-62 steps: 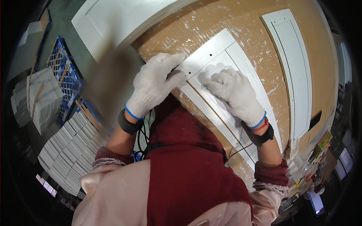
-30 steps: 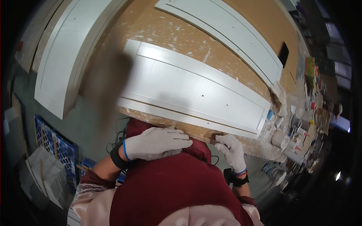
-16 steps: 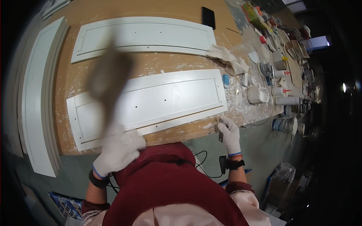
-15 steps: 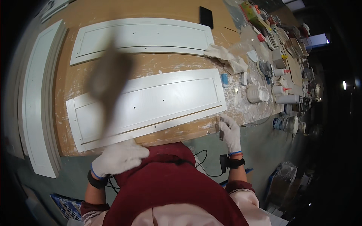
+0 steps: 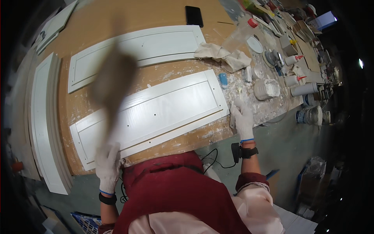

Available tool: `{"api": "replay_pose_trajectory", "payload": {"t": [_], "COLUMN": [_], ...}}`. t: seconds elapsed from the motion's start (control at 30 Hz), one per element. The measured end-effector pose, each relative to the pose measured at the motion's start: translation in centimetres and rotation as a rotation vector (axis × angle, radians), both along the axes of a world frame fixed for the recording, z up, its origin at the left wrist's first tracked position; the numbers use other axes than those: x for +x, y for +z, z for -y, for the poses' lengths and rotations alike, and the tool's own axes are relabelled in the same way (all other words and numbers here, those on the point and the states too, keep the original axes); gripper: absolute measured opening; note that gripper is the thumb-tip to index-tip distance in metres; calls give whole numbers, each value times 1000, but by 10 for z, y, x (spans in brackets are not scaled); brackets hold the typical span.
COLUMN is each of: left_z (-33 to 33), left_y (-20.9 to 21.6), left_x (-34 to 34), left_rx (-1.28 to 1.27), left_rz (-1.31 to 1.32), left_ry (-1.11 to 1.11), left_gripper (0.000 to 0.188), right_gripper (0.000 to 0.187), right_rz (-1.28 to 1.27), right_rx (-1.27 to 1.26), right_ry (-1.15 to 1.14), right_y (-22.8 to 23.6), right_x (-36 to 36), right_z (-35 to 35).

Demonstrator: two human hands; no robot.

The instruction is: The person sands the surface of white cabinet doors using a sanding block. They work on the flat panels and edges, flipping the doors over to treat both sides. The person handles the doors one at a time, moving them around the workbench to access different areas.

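Note:
My left hand (image 5: 108, 165), in a white knitted glove, lies at the near left edge of a white framed panel (image 5: 177, 102). Its fingers stretch over the panel's edge and the thumb stands apart; a brown blur close to the camera hides part of this area. Just off the panel's right end is my gloved right hand (image 5: 244, 121), closed around a small flat grey tool (image 5: 232, 121). Most of that tool is hidden in the glove, so its kind is unclear. Small dark holes dot the panel, and a groove runs along its near side.
A second white panel (image 5: 163, 46) lies behind, and stacked panels (image 5: 43, 117) stand along the left. Right of them are a phone (image 5: 194, 15), a cream cloth (image 5: 224, 56), a blue block (image 5: 223, 80), a plastic tub (image 5: 267, 89), a sander (image 5: 272, 59) and glue bottles (image 5: 293, 59).
My left hand has gone from in front of the apron onto the panel's near edge, its fingers now pointing away from me. The right hand has shifted slightly farther off, still around the grey tool.

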State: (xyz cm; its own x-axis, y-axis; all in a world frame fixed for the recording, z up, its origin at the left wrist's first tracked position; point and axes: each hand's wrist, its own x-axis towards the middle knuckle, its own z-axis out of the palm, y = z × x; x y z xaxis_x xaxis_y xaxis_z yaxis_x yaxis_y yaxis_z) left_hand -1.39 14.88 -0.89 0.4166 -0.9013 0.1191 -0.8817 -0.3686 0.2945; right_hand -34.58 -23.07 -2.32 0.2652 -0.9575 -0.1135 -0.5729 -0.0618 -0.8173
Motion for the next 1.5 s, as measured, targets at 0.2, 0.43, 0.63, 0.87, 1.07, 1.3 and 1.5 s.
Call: {"api": "replay_pose_trajectory", "payload": {"t": [0.2, 0.43, 0.63, 0.87, 1.07, 1.3, 1.5], "left_z": [-1, 4, 76, 80, 94, 98, 100], "left_y": [4, 17, 24, 20, 26, 19, 18], "left_x": [13, 21, -26, -15, -23, -24, -24], "left_rx": [81, 166, 33, 119, 10, 29, -26], "left_rz": [-42, 15, -35, -304, -160, -117, -101], "left_ry": [97, 282, -175, -538, -217, -122, -136], "left_gripper": [59, 61, 56, 47, 64, 65, 65], "right_gripper": [42, 40, 33, 34, 50, 56, 47], "right_rz": [-262, -316, -196, -246, -407, -682, 39], "right_rx": [-206, -255, -535, -361, -512, -305, -50], "right_ry": [29, 85, 168, 212, 206, 363, 209], "right_y": [11, 5, -6, 16, 18, 26, 23], "right_x": [10, -4, 13, 32, 72, 107, 48], "right_z": [3, -17, -36, 0, 67, 92, 84]}}
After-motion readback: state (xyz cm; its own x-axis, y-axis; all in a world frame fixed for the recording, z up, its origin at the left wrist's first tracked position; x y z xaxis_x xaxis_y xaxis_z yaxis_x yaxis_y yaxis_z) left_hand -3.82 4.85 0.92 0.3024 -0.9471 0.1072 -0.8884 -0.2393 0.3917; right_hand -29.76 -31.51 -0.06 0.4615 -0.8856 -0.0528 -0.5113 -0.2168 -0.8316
